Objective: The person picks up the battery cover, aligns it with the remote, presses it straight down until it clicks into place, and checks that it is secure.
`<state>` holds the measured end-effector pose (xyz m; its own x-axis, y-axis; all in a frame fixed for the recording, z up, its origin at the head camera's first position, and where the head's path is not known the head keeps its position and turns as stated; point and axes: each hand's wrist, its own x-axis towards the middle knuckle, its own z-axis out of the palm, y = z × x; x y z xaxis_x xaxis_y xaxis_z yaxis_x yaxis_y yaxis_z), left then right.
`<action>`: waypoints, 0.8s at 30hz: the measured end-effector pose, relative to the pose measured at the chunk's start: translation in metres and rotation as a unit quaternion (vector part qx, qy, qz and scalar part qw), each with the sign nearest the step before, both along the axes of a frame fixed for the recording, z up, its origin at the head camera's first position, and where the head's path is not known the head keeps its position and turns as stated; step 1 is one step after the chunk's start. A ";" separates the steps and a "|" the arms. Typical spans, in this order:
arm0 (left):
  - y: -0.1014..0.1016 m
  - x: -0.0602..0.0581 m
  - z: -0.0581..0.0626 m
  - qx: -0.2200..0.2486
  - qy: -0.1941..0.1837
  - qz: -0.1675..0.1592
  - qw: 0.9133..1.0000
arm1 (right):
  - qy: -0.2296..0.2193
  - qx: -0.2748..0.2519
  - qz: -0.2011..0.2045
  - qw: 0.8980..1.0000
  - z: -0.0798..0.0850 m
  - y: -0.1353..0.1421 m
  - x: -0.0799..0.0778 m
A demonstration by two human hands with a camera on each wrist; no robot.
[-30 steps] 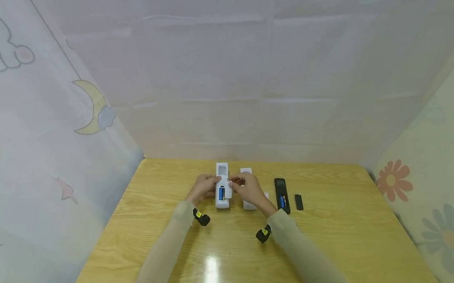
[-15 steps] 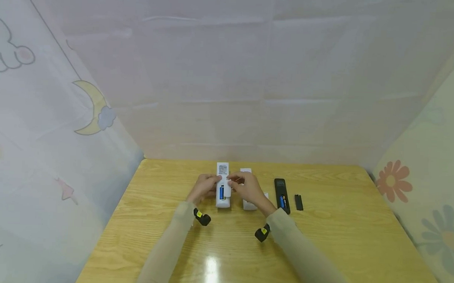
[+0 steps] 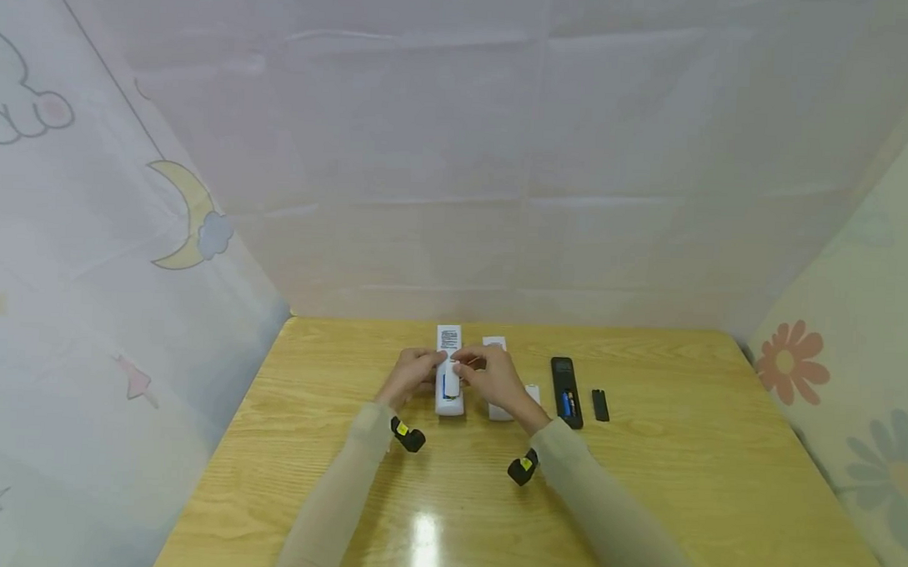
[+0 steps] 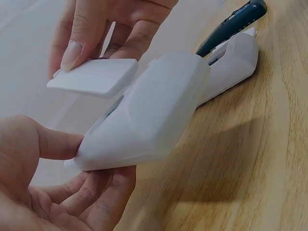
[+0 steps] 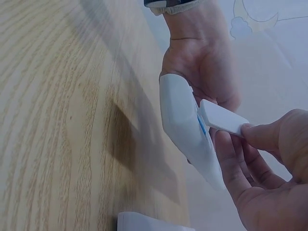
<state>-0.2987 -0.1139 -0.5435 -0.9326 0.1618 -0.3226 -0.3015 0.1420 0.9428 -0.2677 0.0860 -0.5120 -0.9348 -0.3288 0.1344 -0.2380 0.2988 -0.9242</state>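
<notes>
My left hand [image 3: 408, 376] grips a white remote control [image 4: 149, 115] between thumb and fingers, holding it raised over the table with its back facing up. My right hand [image 3: 490, 379] pinches a white battery cover [image 4: 96, 77] by one end. The cover hovers tilted over the remote's battery compartment, its far edge close to the housing; whether they touch I cannot tell. A blue battery [image 5: 201, 125] shows in the compartment, partly hidden by the cover.
Right of my hands lies a second white remote [image 3: 499, 413], partly hidden by my right hand, with a white cover [image 3: 533, 392] beside it. Farther right are a black remote [image 3: 563, 379] with batteries exposed and its black cover [image 3: 600, 405]. The wooden table [image 3: 642, 490] meets a draped wall behind.
My right hand has moved the battery cover leftward over the compartment, so less of the battery shows in the head view. The remote and left hand have shifted very slightly right.
</notes>
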 end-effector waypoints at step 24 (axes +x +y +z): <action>0.003 0.000 0.002 0.007 0.003 0.008 1.000 | -0.004 0.002 -0.001 1.000 -0.006 -0.001 0.001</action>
<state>-0.2992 -0.1112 -0.5412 -0.9372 0.1511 -0.3143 -0.2975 0.1236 0.9467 -0.2670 0.0846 -0.5183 -0.9363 -0.3280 0.1254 -0.2297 0.3021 -0.9252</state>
